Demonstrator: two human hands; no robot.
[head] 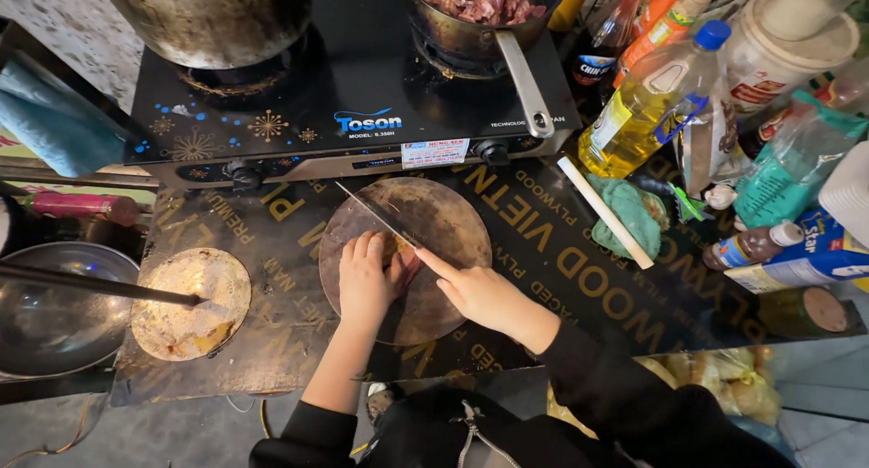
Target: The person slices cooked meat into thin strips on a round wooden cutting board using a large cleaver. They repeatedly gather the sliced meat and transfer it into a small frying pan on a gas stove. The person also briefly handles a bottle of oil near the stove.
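A round wooden cutting board (444, 219) lies on a dark printed plywood counter in front of a gas stove. My left hand (365, 282) presses down on a small piece of food at the board's middle, which it mostly hides. My right hand (480, 291) grips a knife (376, 214) with its index finger laid along the spine. The blade slants up to the left over the food, right beside my left fingertips.
A pan of raw meat (484, 2) and a big pot (213, 11) sit on the stove (353, 97). Oil bottle (647, 101), sauces and bags crowd the right. A smaller round board (190, 300), a metal bowl (59, 310) and a white stick (605, 212) lie nearby.
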